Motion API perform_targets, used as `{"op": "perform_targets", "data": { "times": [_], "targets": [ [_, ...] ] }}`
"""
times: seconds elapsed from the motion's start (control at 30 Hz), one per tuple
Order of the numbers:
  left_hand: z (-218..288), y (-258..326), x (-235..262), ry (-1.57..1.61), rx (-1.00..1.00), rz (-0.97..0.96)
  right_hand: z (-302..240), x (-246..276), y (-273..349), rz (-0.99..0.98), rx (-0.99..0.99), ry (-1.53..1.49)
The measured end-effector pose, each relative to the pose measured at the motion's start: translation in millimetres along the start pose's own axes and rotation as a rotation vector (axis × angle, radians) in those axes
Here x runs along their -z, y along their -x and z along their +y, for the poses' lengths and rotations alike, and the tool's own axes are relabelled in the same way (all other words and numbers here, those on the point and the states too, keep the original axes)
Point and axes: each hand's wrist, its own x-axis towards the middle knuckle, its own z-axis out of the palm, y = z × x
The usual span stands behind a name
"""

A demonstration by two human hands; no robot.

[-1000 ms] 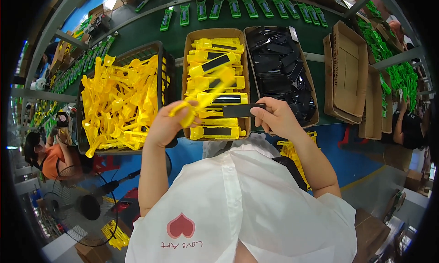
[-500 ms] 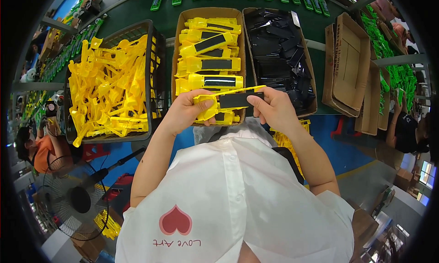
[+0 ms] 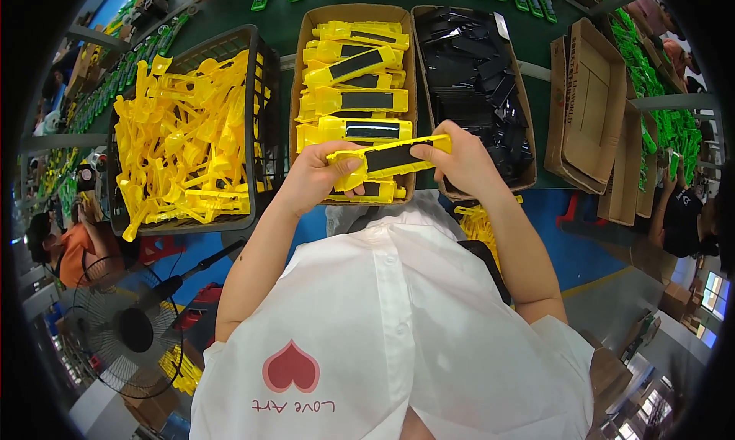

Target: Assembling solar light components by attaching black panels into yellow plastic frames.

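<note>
Between my hands is a yellow plastic housing (image 3: 352, 181) with a flat black panel (image 3: 389, 157) lying in its recess. My left hand (image 3: 320, 176) grips the housing's left end, thumb on top. At the other end my right hand (image 3: 459, 158) is closed on the housing, its thumb pressing near the panel's right edge. Just beyond my hands stands a cardboard box (image 3: 294, 95) of yellow housings fitted with black panels (image 3: 374, 101). To its right, another box (image 3: 528, 134) holds loose glossy black panels (image 3: 471, 80).
A black crate (image 3: 264, 126) heaped with bare yellow housings (image 3: 187, 141) stands at the left. Nested cardboard trays (image 3: 593, 95) are at the right. Green units (image 3: 528, 0) line the table's far side. A fan (image 3: 136, 329) stands at lower left; co-workers sit at both sides.
The black panel, which stuck out at the right end under my right hand, now sits down inside the yellow housing. My right thumb has moved slightly up and left.
</note>
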Motion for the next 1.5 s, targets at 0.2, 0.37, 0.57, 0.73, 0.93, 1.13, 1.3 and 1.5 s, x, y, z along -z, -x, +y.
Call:
{"op": "perform_targets", "data": {
  "times": [0.2,0.37,0.57,0.73,0.93,1.13,1.3,1.5],
  "targets": [
    [0.6,-1.2,-8.5,-0.769,-0.237,0.017,16.1,-13.5,-0.1,0.12,0.129,0.099],
    [23.5,-13.9,-40.8,-1.476,0.083,0.189,13.0,-28.2,-6.0,0.194,0.253,0.142],
    [13.7,-32.6,-43.6,-1.259,-0.234,0.184,23.5,-41.3,-4.0,0.088,0.275,-0.085],
    [13.3,-59.6,-37.9,-1.181,-0.353,0.141,41.3,-31.4,-21.1,0.013,0.314,-0.45],
    [67.1,-190.6,31.8,-1.584,-0.852,0.308,46.1,-15.4,3.8,0.172,0.081,-0.844],
    [75.4,-254.2,67.1,-1.864,-0.139,0.138,94.7,0.2,32.1,0.381,-0.049,-0.839],
    [72.2,-246.5,59.7,-2.002,-0.333,0.404,101.2,13.2,-0.9,0.591,0.134,-0.135],
    [29.9,-136.8,4.1,-1.429,-0.69,0.492,101.0,60.5,-91.0,0.879,-0.111,0.463]
  ]
}}
